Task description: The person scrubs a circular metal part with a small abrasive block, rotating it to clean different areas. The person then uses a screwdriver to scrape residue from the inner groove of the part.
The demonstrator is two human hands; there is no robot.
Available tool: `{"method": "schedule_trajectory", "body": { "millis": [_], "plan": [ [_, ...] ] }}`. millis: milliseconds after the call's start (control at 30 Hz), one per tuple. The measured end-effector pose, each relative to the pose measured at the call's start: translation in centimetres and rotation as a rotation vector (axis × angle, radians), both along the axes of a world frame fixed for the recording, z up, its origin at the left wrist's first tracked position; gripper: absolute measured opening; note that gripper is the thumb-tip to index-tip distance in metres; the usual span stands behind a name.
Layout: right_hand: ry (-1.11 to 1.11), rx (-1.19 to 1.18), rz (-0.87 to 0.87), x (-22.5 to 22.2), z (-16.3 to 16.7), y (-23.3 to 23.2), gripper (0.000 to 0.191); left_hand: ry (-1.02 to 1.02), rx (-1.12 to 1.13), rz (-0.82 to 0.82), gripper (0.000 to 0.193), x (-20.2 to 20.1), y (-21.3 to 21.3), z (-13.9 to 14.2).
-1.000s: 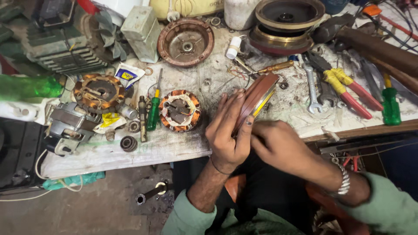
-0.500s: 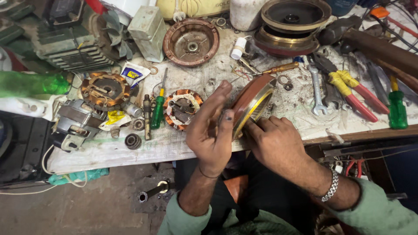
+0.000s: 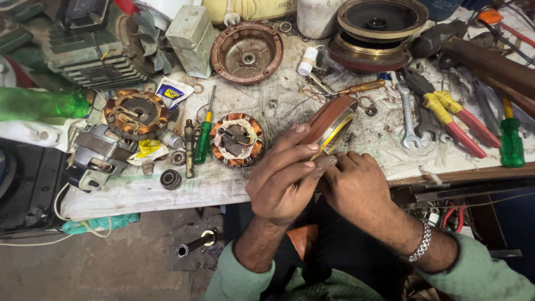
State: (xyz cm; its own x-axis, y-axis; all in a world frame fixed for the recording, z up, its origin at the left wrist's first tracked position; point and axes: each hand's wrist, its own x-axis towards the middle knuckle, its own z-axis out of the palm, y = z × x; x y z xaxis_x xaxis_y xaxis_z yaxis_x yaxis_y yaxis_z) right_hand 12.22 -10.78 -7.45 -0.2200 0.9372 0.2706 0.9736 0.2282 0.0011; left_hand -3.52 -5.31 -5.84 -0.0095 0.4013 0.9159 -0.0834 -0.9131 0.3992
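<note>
Looking down from the head camera, both bare hands meet just over the front edge of the cluttered grey workbench (image 3: 139,192). The left hand (image 3: 281,178) curls around a round reddish-brown metal motor cover with a yellowish inner rim (image 3: 333,124), its fingers (image 3: 298,149) pressed along the cover's side, so the hand is closed on it. The cover stands tilted on edge, lifted above the bench's front edge near the middle. The right hand (image 3: 356,187) sits just beside and below it, fingers bent against the cover's lower rim; how tightly it grips I cannot tell. A silver chain bracelet (image 3: 421,245) circles the right wrist. Left of the hands, a copper-wound stator ring (image 3: 236,139) lies on the bench, with a green-handled screwdriver (image 3: 203,136) just beside it. Toward the right edge lie a steel spanner (image 3: 408,114), yellow-and-red-handled pliers (image 3: 454,120) and a second green-handled screwdriver (image 3: 510,139). Near the back edge rests a rust-brown bowl-shaped end housing (image 3: 247,53).
</note>
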Motion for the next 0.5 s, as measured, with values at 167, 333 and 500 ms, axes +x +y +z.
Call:
{"method": "schedule_trajectory", "body": {
  "millis": [167,333,500],
  "plan": [
    [0.019,0.044,0.015,-0.1,-0.1,-0.2,0.031,0.022,0.031,0.065,0.026,0.0,-0.1,0.0],
    [0.033,0.054,0.01,-0.4,0.2,-0.2,0.042,0.043,-0.089,0.029,0.015,0.1,0.1,0.1],
    [0.006,0.057,-0.01,-0.6,0.5,-0.2,0.041,-0.039,-0.439,-0.282,0.049,-0.2,1.3,1.5]
  ]
}}
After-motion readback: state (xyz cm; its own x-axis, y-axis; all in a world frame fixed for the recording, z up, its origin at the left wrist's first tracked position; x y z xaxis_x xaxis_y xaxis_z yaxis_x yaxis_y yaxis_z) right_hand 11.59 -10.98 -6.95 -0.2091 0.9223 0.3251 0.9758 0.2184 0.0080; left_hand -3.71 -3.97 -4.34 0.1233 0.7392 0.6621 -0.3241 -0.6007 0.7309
